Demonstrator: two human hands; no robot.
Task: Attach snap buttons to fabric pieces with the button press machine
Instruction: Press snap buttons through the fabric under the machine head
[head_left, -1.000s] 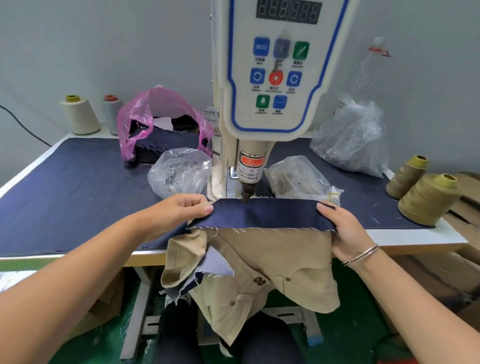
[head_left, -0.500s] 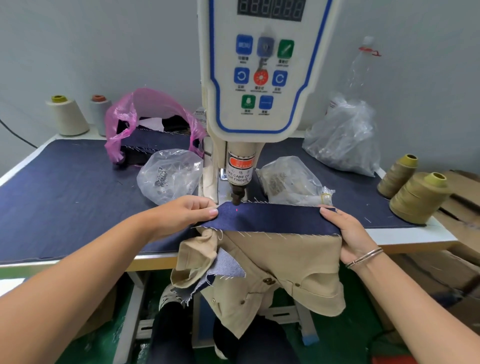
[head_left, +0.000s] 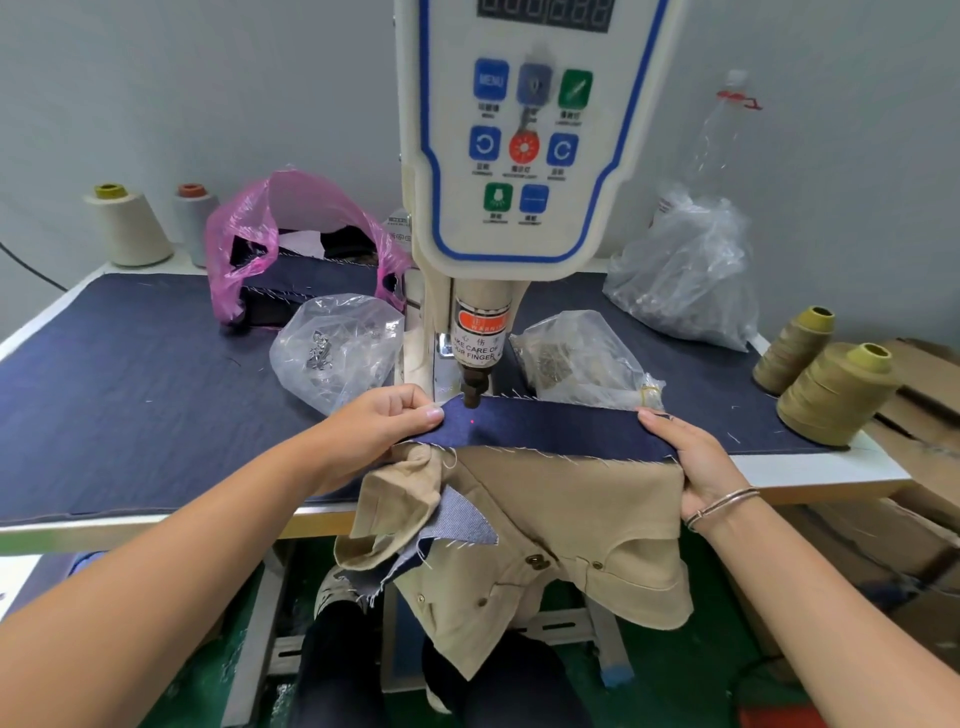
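Note:
A dark navy fabric strip (head_left: 550, 427) with frayed white threads lies stretched flat under the button press machine (head_left: 519, 156). The machine's punch head (head_left: 472, 387) hangs just above the strip's left part, and a red laser dot shows on the cloth below it. My left hand (head_left: 374, 428) pinches the strip's left end. My right hand (head_left: 691, 457) holds its right end, thumb on top. Two clear bags of snap parts (head_left: 337, 348) (head_left: 576, 358) sit either side of the punch.
A tan garment (head_left: 571, 519) hangs from the table edge (head_left: 831, 475) over my lap. A pink bag of fabric (head_left: 291, 244), thread cones at the left (head_left: 130, 228) and right (head_left: 836, 389), and a large clear bag (head_left: 685, 270) stand on the table.
The strip now sits nearer me under the punch, so the laser dot shows on the cloth. Both hands keep the same grip on its ends.

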